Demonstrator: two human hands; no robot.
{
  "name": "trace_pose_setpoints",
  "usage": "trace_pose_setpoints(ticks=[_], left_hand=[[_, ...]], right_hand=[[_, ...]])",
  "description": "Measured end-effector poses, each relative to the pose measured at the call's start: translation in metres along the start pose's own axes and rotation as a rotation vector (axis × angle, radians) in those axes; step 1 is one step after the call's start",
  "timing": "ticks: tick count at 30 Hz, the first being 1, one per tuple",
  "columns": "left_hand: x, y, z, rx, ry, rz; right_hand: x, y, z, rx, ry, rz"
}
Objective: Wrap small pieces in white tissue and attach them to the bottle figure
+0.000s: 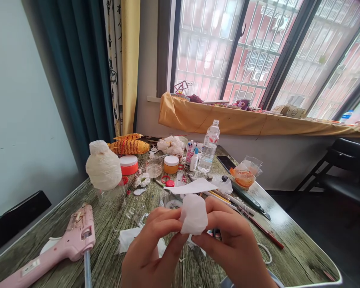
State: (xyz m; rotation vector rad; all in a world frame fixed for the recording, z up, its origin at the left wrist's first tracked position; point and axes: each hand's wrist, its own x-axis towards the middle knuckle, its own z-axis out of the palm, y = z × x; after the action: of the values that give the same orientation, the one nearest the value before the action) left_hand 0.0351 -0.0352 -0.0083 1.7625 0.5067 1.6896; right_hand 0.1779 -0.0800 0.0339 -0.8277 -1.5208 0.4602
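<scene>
A small rounded white lump point(194, 214), which looks wrapped in tissue paper, is held up above the middle of the table. My left hand point(153, 244) grips it from the left, thumb below and fingers along its side. From the right, the thumb and fingers of my right hand point(231, 236) close on the same lump. A flat white paper piece point(195, 186) shows just behind it. White tissue scraps point(129, 239) lie on the table under my left hand. What is inside the lump is hidden.
A pink glue gun point(75, 240) lies at left. Behind it a white papered form point(103, 166) stands on a clear cup. Toward the back are a water bottle point(209, 146), a red jar point(129, 165) and a yellow jar point(171, 164). A green cutter point(246, 195) and brushes lie right.
</scene>
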Motion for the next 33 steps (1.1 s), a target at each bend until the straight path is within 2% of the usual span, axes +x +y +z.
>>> trace_pose_setpoints(ticks=[4,9,12,19,28,33], left_hand=[[0.0019,-0.0011,0.0000,0.026,0.008,0.057],[0.0033,0.0048,-0.0005,0.051,-0.018,-0.055],[0.0034,0.0062,-0.0004,0.052,-0.004,-0.046],[0.0029,0.0028,-0.0013,0.022,-0.015,-0.080],[0.0077,0.0043,-0.0013,0.058,-0.075,0.000],[0.0090,0.0020,-0.0015,0.133,-0.092,0.138]], right_hand=[[-0.0018,0.0012,0.0001,-0.045,0.010,-0.014],[-0.0015,0.0027,0.0009,-0.122,0.062,-0.031],[-0.0005,0.0020,0.0023,-0.159,0.106,-0.058],[0.0032,-0.0018,0.0032,-0.166,0.060,-0.077],[0.0002,-0.0014,0.0009,-0.021,0.052,0.028],[0.0014,0.0017,-0.0046,-0.025,0.008,0.098]])
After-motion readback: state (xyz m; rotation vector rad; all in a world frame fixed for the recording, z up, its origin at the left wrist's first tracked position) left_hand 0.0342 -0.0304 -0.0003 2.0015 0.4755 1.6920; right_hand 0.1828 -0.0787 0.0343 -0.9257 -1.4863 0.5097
